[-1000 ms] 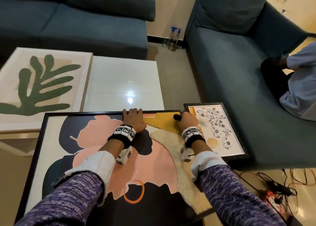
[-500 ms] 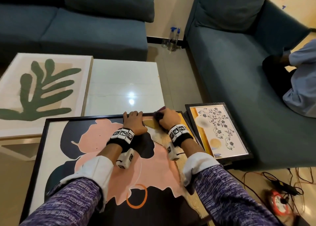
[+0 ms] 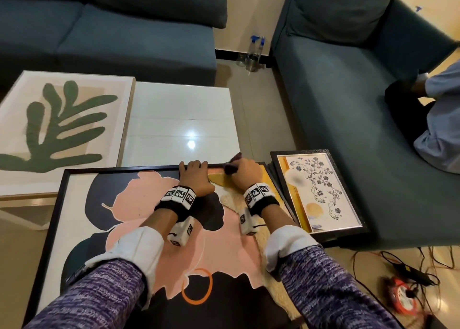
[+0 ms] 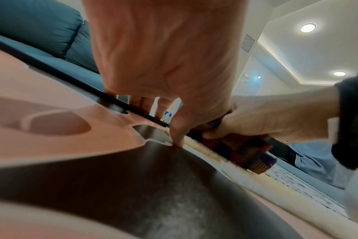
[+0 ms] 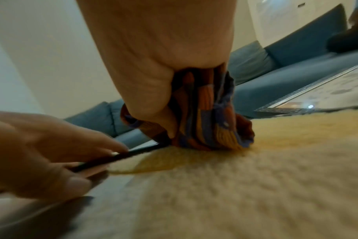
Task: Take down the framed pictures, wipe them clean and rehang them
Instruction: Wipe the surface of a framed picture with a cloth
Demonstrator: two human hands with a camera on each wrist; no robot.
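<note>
A large black-framed picture (image 3: 74, 204) with pink, dark and cream shapes lies flat in front of me. My left hand (image 3: 194, 177) grips its far top edge, fingers curled over the frame (image 4: 121, 103) and thumb on the glass. My right hand (image 3: 242, 175) holds a bunched striped cloth (image 5: 206, 122) and presses it onto the yellow patch near the frame's top edge, close beside the left hand. A smaller framed flower picture (image 3: 321, 192) lies to the right. A pale-framed green leaf picture (image 3: 57, 127) lies on the left of the table.
A glossy white low table (image 3: 181, 122) stands beyond the big frame. Blue sofas (image 3: 348, 119) run along the back and right, where another person (image 3: 438, 122) sits. Two spray bottles (image 3: 254, 52) stand on the floor in the corner. Cables and a red reel (image 3: 403, 296) lie at bottom right.
My right hand with the cloth slid left along the top edge from the frame's right corner towards my left hand, then shifted slightly back to the right. The left hand kept its grip.
</note>
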